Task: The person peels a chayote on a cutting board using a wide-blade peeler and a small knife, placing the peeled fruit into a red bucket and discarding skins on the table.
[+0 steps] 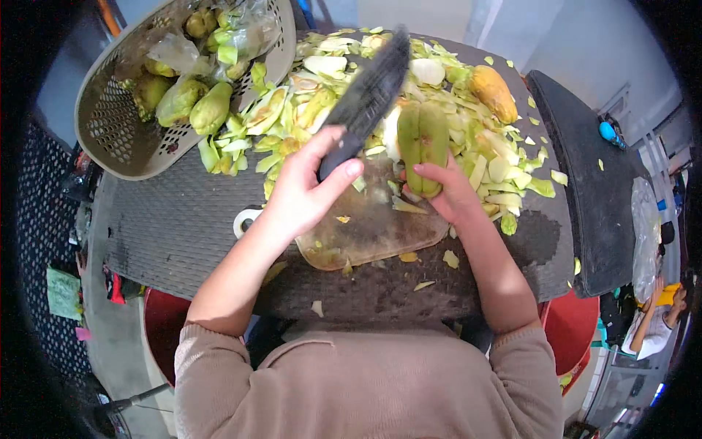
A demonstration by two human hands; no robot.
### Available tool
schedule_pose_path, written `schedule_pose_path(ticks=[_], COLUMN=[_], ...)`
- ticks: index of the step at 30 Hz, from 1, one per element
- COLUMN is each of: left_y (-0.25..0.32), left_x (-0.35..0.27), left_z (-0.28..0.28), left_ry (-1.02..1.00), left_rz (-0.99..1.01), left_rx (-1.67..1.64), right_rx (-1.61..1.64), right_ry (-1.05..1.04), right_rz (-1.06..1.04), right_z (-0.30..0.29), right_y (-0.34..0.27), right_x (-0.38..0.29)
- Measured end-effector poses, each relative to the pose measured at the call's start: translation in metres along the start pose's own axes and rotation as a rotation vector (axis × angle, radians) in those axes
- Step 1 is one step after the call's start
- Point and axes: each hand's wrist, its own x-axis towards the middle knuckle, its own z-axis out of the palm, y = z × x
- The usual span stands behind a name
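My left hand (310,184) grips the handle of a large knife (375,88) with a dark blade, which points up and away to the right and is slightly blurred. In my right hand (447,186) is a green chayote (423,145), held upright by its lower end. Both hands are above a worn cutting board (373,236) that bears scraps. Behind and around the chayote lies a heap of pale green peelings and cut pieces (493,145). A yellow-orange chayote (493,94) rests on the heap at the right.
A perforated plastic basket (88,129) with whole chayotes and plastic bags stands at the upper left. A white ring-shaped thing (241,222) lies left of the board on the dark table (175,219). Red tubs (573,324) flank me below. At the far right sits another person (650,335).
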Motion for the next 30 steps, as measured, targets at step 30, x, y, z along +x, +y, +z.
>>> schedule_pose_path(ticks=[30], left_y=[-0.026], left_x=[-0.022], left_z=[0.009], left_ry=[-0.177], left_rz=[0.282], left_rx=[0.631], right_rx=[-0.034], right_ry=[0.002], right_rz=[-0.173], right_z=[0.024], right_y=[0.006], right_x=[-0.021])
